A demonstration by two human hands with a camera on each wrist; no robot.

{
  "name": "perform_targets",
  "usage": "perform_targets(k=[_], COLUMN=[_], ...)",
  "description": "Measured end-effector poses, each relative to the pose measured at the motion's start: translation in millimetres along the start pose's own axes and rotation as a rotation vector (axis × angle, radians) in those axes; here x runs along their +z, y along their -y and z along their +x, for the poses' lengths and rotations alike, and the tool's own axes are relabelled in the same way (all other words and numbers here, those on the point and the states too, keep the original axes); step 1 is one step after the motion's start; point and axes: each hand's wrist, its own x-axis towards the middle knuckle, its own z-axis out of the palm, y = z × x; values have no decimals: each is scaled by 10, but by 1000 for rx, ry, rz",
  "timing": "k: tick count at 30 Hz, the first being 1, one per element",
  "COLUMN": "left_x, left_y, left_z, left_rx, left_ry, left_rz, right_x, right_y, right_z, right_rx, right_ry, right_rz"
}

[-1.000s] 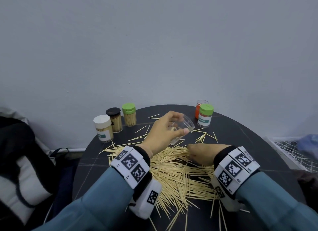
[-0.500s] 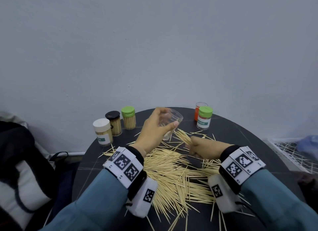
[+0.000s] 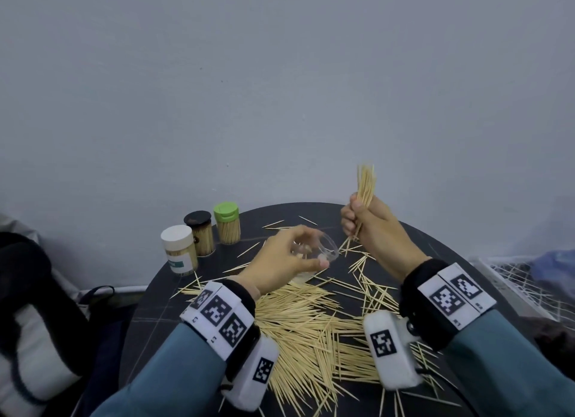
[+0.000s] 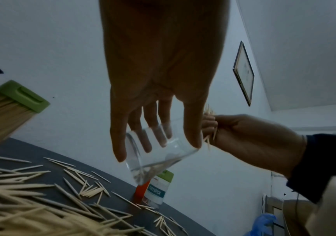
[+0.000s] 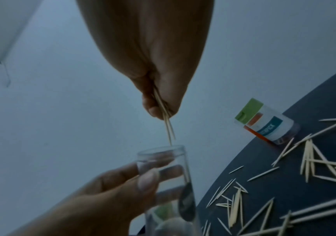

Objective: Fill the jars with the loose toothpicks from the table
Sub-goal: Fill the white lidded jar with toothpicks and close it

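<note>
1. Head view. Left hand [image 3: 280,261] grips the clear jar [image 3: 314,251], tipped mouth-right, low over the worktop [image 3: 435,239]. Right hand [image 3: 370,227] is closed round a toothpick bundle [image 3: 365,183] held upright, well above the jar. Half a second ago that hand was down at the loose pile [image 3: 305,323] gathering sticks; a second ago it lay flat on them. The bundle has since come up, so I judge loading is next. Three capped, filled jars [image 3: 199,233] stand at far left, as before.

2. Left wrist view. Fingers [image 4: 118,143] wrap the clear jar [image 4: 155,153]; a few sticks seem to lie in its bottom. Right hand [image 4: 248,137] sits just beside it, stick tips poking out below the fist. A labelled green-lidded jar [image 4: 159,190] stands behind.

3. Right wrist view. Bundle tips [image 5: 168,127] hang just above the jar's open rim [image 5: 161,150], not yet inside. Most toothpicks are still on the worktop, so the task is early.
</note>
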Motion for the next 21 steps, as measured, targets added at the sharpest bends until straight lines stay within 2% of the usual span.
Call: perform_targets(k=[5, 12, 21], left_x=[88, 95, -13], left_y=[27, 13, 9], left_z=[-12, 12, 6], left_rx=[20, 26, 75], left_ry=[58, 24, -40], left_rz=[20, -142, -117], right_x=[42, 246, 343], right_y=[22, -198, -292], right_z=[-22, -199, -232], right_rx=[-37, -38, 125], right_ry=[-22, 4, -80], right_rz=[121, -100, -125])
